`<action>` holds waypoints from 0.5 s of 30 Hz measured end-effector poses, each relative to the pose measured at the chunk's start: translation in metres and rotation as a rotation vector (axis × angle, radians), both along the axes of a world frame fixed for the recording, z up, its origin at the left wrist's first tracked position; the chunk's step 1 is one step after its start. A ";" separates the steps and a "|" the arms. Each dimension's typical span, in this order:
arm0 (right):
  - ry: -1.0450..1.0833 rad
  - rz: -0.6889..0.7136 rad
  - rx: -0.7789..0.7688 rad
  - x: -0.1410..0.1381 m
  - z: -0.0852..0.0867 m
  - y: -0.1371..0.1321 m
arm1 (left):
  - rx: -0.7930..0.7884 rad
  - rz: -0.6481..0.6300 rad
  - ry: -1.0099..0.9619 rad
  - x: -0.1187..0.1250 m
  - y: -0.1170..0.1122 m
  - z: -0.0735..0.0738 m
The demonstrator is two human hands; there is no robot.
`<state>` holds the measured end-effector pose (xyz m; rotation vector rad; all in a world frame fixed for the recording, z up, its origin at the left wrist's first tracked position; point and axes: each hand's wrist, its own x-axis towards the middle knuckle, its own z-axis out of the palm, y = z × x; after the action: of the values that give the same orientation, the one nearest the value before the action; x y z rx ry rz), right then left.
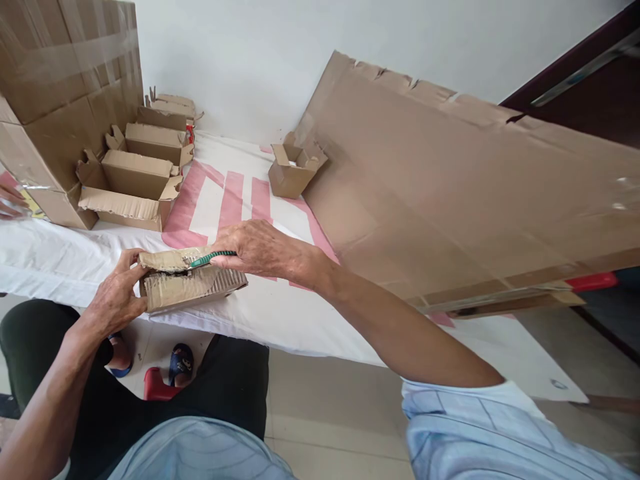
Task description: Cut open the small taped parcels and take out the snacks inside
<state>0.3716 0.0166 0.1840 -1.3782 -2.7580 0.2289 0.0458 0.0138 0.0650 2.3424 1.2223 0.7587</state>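
My left hand (116, 297) grips the left end of a small folded cardboard piece (193, 287) at the near edge of a white and pink sheet (225, 200). My right hand (260, 250) is closed round a green-handled tool (213, 257), whose tip lies against the top flap of that cardboard. The tool's blade is hidden by the flap.
Several small open cardboard boxes (135, 180) stand in a row at the back left beside a large taped carton (60, 87). Another small box (293, 170) sits mid-back. A big flat cardboard sheet (450, 193) leans on the right. Another person's fingers (10, 200) show at far left.
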 end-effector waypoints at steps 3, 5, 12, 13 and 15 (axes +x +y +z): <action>-0.087 0.035 -0.004 0.007 -0.001 0.003 | -0.007 0.013 0.022 -0.001 0.001 0.000; -0.143 -0.009 0.020 0.018 -0.002 0.005 | -0.014 0.028 0.030 -0.003 0.001 0.001; 0.023 -0.123 -0.058 0.096 -0.001 -0.006 | -0.073 0.026 -0.012 -0.010 0.007 0.001; 0.117 -0.147 -0.056 0.109 -0.004 -0.009 | -0.079 0.021 -0.032 -0.010 0.008 0.001; 0.344 -0.236 0.008 0.130 -0.021 -0.015 | -0.085 0.010 -0.076 -0.007 0.010 0.000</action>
<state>0.5015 0.0013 0.1626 -1.4860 -2.2976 0.4002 0.0384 0.0236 0.0654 2.2206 1.2111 0.7766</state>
